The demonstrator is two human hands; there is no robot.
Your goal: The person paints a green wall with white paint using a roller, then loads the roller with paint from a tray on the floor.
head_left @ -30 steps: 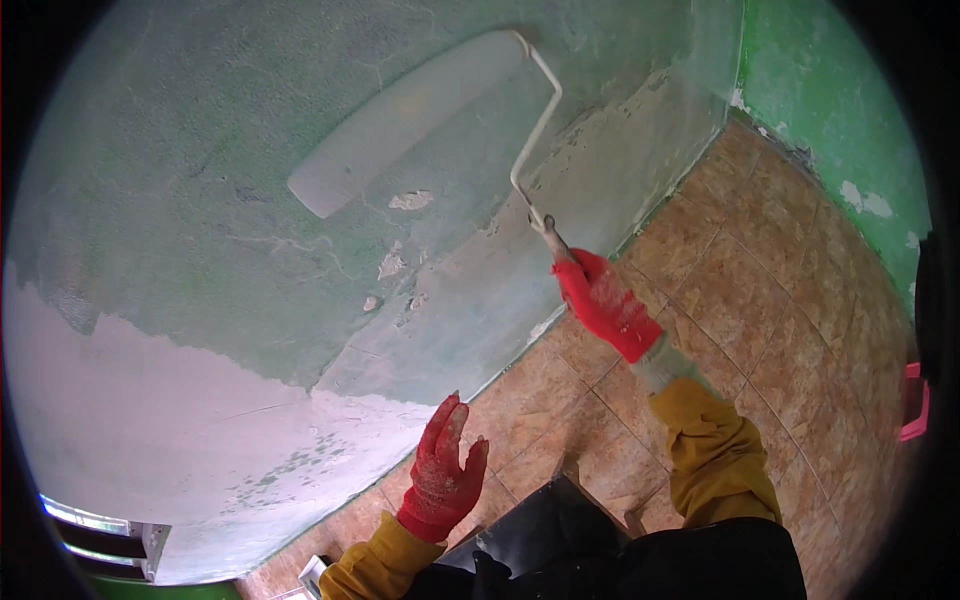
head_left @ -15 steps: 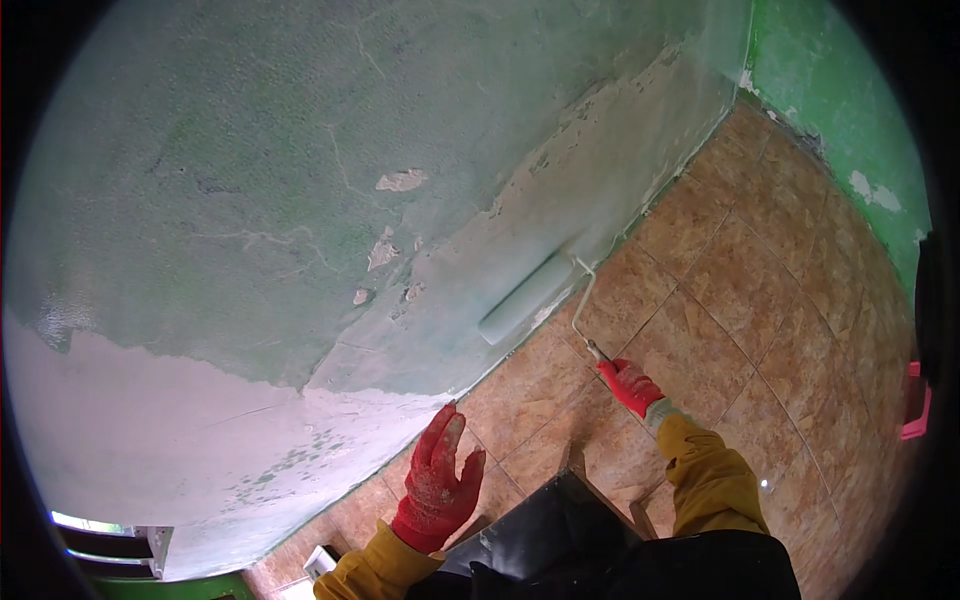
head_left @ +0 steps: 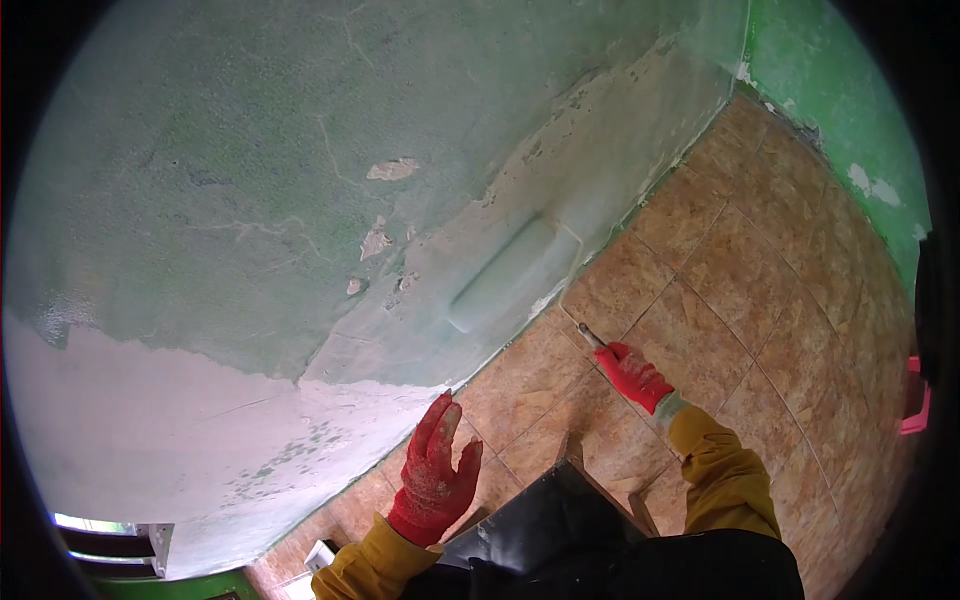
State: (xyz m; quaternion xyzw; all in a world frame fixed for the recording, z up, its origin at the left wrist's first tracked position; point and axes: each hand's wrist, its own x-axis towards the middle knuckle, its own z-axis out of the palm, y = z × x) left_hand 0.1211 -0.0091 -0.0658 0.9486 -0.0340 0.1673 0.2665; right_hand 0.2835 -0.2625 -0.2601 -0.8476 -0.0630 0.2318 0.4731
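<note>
The right hand [head_left: 634,376] is closed round the paint roller [head_left: 505,270], which reaches up-left, its head slanting toward upper right; the left hand [head_left: 436,472] is loosely open, empty.

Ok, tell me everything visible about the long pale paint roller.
The long, pale, cylindrical paint roller lies slantwise against the lower, grey-green wall, apparently touching it and nearly blending in. A thin, bent, pale frame, probably metal, runs from its upper-right end to a slim handle gripped in the red-gloved right hand. Its texture is blurred.
</note>
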